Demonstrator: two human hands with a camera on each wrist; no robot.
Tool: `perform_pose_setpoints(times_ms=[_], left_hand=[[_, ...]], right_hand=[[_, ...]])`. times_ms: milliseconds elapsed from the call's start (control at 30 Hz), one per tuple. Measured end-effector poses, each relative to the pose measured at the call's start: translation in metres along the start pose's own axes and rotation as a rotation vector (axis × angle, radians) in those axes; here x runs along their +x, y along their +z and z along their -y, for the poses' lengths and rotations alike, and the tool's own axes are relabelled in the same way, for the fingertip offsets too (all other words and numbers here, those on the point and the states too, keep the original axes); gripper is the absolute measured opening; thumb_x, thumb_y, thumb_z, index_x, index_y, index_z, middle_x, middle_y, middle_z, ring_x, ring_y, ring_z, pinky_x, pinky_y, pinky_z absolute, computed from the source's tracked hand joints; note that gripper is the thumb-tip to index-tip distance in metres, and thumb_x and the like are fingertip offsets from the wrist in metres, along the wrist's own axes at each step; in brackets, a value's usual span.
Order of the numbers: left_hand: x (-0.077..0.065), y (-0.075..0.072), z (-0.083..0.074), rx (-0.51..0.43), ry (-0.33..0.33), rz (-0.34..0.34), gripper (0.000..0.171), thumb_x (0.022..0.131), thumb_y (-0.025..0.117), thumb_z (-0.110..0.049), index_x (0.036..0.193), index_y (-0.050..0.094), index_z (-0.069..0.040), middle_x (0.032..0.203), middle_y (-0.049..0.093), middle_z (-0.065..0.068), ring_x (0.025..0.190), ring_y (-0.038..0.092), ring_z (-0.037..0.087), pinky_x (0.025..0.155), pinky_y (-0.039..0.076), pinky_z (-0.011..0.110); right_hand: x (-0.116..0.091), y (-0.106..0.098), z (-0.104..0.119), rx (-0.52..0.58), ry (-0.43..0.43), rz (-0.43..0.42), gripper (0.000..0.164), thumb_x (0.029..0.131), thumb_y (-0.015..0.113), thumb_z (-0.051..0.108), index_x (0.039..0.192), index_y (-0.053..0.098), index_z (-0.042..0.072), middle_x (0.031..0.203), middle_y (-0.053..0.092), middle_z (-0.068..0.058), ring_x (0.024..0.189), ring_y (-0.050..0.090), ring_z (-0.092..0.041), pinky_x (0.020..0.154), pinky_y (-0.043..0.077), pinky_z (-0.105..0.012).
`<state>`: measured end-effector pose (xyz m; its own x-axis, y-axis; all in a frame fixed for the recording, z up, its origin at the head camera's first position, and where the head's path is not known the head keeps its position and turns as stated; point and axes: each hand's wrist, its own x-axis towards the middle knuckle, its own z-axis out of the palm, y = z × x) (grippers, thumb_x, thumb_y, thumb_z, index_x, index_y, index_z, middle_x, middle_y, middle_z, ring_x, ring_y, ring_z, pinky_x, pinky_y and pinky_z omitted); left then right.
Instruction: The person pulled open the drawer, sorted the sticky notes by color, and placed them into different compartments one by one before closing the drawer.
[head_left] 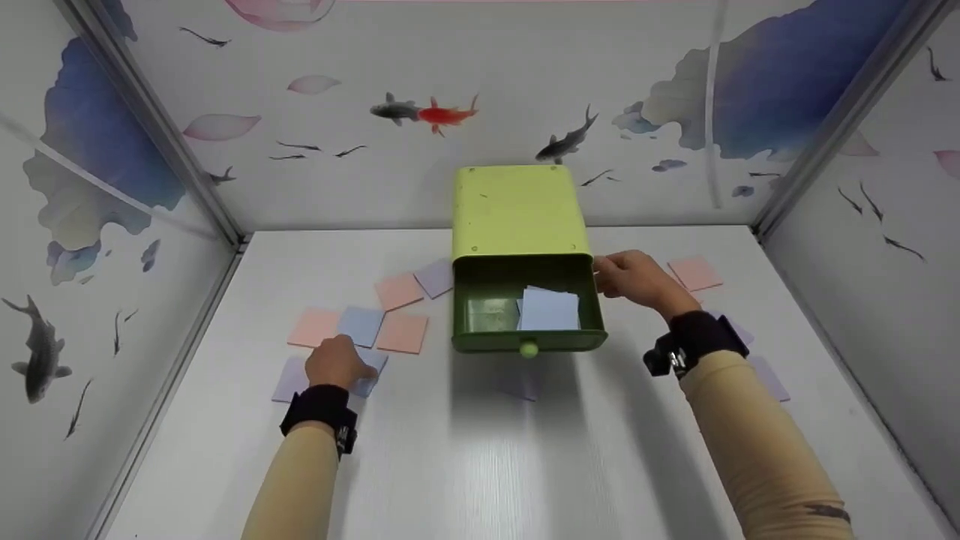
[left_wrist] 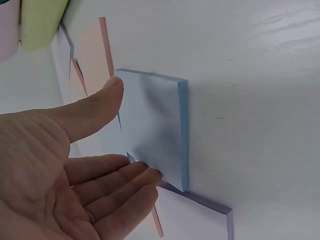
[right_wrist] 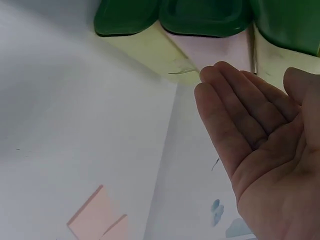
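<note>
My left hand (head_left: 337, 361) is at a blue sticky note pad (left_wrist: 155, 120) on the left of the table. In the left wrist view the thumb is at one corner and the loosely bent fingers lie along the lower edge. A small yellow-green drawer cabinet (head_left: 517, 210) stands at the back. Its dark green drawer (head_left: 487, 343) is pulled out, with several light blue pads (head_left: 551, 309) inside. My right hand (head_left: 637, 279) is beside the drawer's right side, fingers extended in the right wrist view; whether they touch the cabinet I cannot tell.
Pink pads (head_left: 403, 333), a second blue pad (head_left: 361, 325) and purple pads (head_left: 289, 380) lie around the left hand. On the right lie another pink pad (head_left: 695, 273) and purple pads (head_left: 769, 377), partly behind the right arm. Printed walls enclose the white table.
</note>
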<state>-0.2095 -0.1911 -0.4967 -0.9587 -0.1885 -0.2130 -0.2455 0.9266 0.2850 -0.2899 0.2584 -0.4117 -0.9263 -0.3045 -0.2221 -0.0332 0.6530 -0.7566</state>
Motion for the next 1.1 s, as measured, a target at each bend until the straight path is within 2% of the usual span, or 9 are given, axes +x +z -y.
perform_pose_setpoints(times_ms=[200,433,533,700,867,1000,1100], left_hand=[[-0.003,0.011,0.001,0.084,0.066,-0.051,0.042,0.069,0.086,-0.022,0.091,0.068,0.009,0.080,0.070,0.020,0.067,0.063,0.026,0.063,0.056,0.044],[-0.006,0.010,-0.002,0.083,0.050,-0.031,0.048,0.068,0.087,-0.022,0.098,0.067,0.010,0.088,0.070,0.023,0.073,0.065,0.028,0.068,0.056,0.046],[-0.008,0.008,-0.004,0.084,0.060,-0.015,0.054,0.067,0.088,-0.024,0.102,0.066,0.011,0.093,0.069,0.024,0.077,0.066,0.029,0.072,0.057,0.046],[-0.010,0.006,-0.004,0.081,0.068,0.028,0.067,0.066,0.089,-0.026,0.111,0.061,0.015,0.105,0.063,0.029,0.083,0.064,0.030,0.076,0.057,0.045],[-0.008,0.008,-0.002,0.056,0.066,0.036,0.072,0.064,0.090,-0.026,0.113,0.059,0.017,0.109,0.059,0.032,0.087,0.064,0.033,0.078,0.056,0.046],[-0.004,0.008,-0.001,0.046,0.064,0.027,0.060,0.067,0.088,-0.021,0.108,0.062,0.014,0.103,0.063,0.030,0.088,0.065,0.034,0.078,0.056,0.047],[-0.001,0.009,-0.001,0.021,0.062,-0.008,0.030,0.081,0.074,-0.009,0.101,0.065,0.011,0.096,0.067,0.028,0.082,0.067,0.034,0.072,0.057,0.048]], right_hand=[[0.003,0.000,0.016,0.048,0.009,-0.017,0.058,0.106,0.031,0.043,0.129,0.058,-0.003,0.121,0.065,-0.025,0.112,0.065,-0.034,0.097,0.051,-0.045],[0.002,-0.004,0.024,0.104,0.030,-0.047,0.078,0.100,0.029,0.061,0.134,0.051,-0.005,0.123,0.063,-0.027,0.113,0.064,-0.034,0.098,0.050,-0.046],[0.001,-0.005,0.025,0.094,0.046,-0.046,0.084,0.096,0.031,0.068,0.134,0.051,-0.005,0.123,0.063,-0.026,0.112,0.064,-0.032,0.098,0.050,-0.045],[0.002,-0.003,0.027,0.094,0.078,-0.032,0.083,0.093,0.038,0.069,0.132,0.054,-0.002,0.123,0.063,-0.022,0.111,0.065,-0.028,0.098,0.050,-0.044],[0.001,-0.002,0.027,0.148,0.066,-0.023,0.079,0.094,0.041,0.066,0.132,0.054,-0.002,0.124,0.064,-0.022,0.113,0.065,-0.027,0.098,0.050,-0.042],[0.001,-0.002,0.027,0.164,0.072,-0.015,0.079,0.095,0.042,0.064,0.135,0.052,-0.002,0.126,0.063,-0.022,0.114,0.064,-0.028,0.099,0.050,-0.043],[0.002,-0.003,0.027,0.171,0.091,-0.013,0.076,0.097,0.042,0.061,0.137,0.050,-0.003,0.127,0.062,-0.024,0.116,0.063,-0.030,0.100,0.049,-0.044]])
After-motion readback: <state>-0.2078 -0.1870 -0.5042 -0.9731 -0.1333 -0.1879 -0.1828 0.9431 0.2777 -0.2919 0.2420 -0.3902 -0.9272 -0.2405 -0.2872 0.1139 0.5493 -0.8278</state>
